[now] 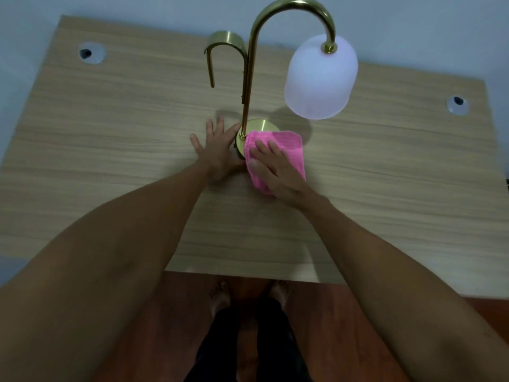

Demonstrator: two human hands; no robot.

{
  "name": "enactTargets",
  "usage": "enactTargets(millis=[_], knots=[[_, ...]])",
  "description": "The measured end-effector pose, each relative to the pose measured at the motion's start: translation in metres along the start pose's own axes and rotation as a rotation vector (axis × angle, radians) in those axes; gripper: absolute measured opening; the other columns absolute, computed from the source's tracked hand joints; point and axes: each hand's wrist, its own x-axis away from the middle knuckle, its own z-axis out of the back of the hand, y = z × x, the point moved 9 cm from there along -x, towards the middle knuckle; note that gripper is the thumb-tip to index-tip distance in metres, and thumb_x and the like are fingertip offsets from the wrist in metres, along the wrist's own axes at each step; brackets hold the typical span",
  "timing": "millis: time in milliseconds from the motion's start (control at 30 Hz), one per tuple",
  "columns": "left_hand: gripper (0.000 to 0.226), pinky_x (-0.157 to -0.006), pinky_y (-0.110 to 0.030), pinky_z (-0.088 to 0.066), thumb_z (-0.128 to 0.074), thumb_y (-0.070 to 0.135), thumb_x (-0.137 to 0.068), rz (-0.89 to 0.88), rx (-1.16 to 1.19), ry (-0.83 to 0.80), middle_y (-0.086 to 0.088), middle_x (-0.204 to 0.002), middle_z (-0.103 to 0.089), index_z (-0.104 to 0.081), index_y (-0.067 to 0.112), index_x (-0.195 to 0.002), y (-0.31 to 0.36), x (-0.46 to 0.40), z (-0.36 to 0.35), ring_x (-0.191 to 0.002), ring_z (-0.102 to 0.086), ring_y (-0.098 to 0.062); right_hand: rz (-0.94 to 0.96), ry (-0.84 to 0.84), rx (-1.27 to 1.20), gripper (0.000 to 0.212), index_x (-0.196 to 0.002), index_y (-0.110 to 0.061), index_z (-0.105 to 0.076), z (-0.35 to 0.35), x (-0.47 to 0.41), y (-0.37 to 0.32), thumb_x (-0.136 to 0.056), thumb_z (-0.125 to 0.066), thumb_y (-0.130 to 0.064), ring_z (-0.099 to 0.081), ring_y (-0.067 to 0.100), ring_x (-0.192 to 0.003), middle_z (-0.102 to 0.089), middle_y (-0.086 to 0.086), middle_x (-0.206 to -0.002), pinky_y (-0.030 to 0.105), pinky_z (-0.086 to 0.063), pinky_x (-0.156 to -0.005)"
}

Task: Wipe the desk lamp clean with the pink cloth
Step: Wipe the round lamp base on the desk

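Step in hand: wiping the round brass base [261,126] of the desk lamp [249,86]. The lamp stands on the wooden worktop [110,150], its stem rising just beyond the fingertips of both hands and curving over to a frosted white shade [321,78] that hangs well above and to the right of them.

Right hand [278,172]: laid palm-down on the pink cloth [286,142], fingers [263,148] extended and slightly spread, pressing flat rather than gripping. The cloth is folded and covers the right and near part of the base; its near edge trails onto the worktop beneath the heel of the hand. The thumb lies along the cloth's left edge. The forearm reaches in from the lower right, wrist low.

Left hand [217,150]: open, fingers splayed, resting on the worktop just left of the base. The thumb side touches or nearly touches the base rim; contact cannot be confirmed. It appears to steady the lamp and holds nothing.

Assessment: the task looks to be part-way through at most. The far portion of the base beyond the cloth is uncovered.

Next move, in my judgement: sweep the cloth round the stem foot to cover the remaining base, with the left hand bracing against sliding. The stem and shade would then call for a wrapped, gripping hold on the cloth rather than this flat press, with care for the top-heavy shade.
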Motion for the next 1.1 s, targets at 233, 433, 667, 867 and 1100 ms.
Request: enactTargets(millis=[233, 433, 667, 867, 1100], knots=[[0.108, -0.113, -0.07, 0.013, -0.075, 0.06, -0.076, -0.017, -0.007, -0.038, -0.009, -0.168, 0.01, -0.01, 0.039, -0.159, -0.001, 0.001, 0.0, -0.153, 0.019, -0.033, 0.062, 0.079, 0.151, 0.053, -0.16, -0.019, -0.033, 0.011, -0.006, -0.004, -0.109, -0.047, -0.022, -0.01, 0.024, -0.16, -0.023, 0.001, -0.171, 0.048, -0.006, -0.131], [0.104, -0.112, -0.07, 0.013, -0.07, 0.063, -0.079, -0.088, -0.012, -0.109, -0.011, -0.168, 0.012, -0.005, 0.043, -0.158, -0.006, -0.002, 0.001, -0.152, 0.02, -0.035, 0.236, 0.221, 0.364, 0.047, -0.151, -0.012, -0.051, 0.017, -0.006, -0.009, -0.104, -0.058, -0.02, -0.039, 0.035, -0.15, -0.048, 0.009, -0.158, 0.051, -0.028, -0.126], [0.076, -0.112, -0.068, 0.015, -0.04, 0.067, -0.095, -0.117, -0.046, -0.235, -0.01, -0.167, 0.016, 0.0, 0.046, -0.157, -0.015, -0.007, 0.004, -0.152, 0.022, -0.035, 0.262, 0.286, 0.369, 0.041, -0.141, -0.01, -0.061, 0.023, -0.005, -0.014, -0.1, -0.064, -0.012, -0.049, 0.034, -0.144, -0.059, 0.008, -0.148, 0.058, -0.039, -0.118], [0.064, -0.112, -0.066, 0.015, -0.031, 0.059, -0.102, -0.112, -0.053, -0.138, -0.01, -0.168, 0.011, -0.005, 0.043, -0.158, -0.014, -0.005, 0.002, -0.153, 0.018, -0.033, 0.275, 0.356, 0.328, 0.044, -0.127, -0.003, -0.071, 0.024, 0.003, -0.014, -0.084, -0.079, 0.001, -0.064, 0.038, -0.126, -0.069, 0.017, -0.133, 0.056, -0.052, -0.108], [0.063, -0.113, -0.065, 0.015, -0.031, 0.059, -0.102, -0.098, -0.045, -0.145, -0.007, -0.168, 0.011, -0.006, 0.044, -0.157, -0.014, -0.003, 0.003, -0.153, 0.018, -0.031, 0.216, 0.486, 0.342, 0.018, -0.102, -0.003, -0.08, 0.053, 0.016, -0.004, -0.084, -0.077, -0.007, -0.074, 0.039, -0.101, -0.08, 0.015, -0.106, 0.046, -0.063, -0.087]])
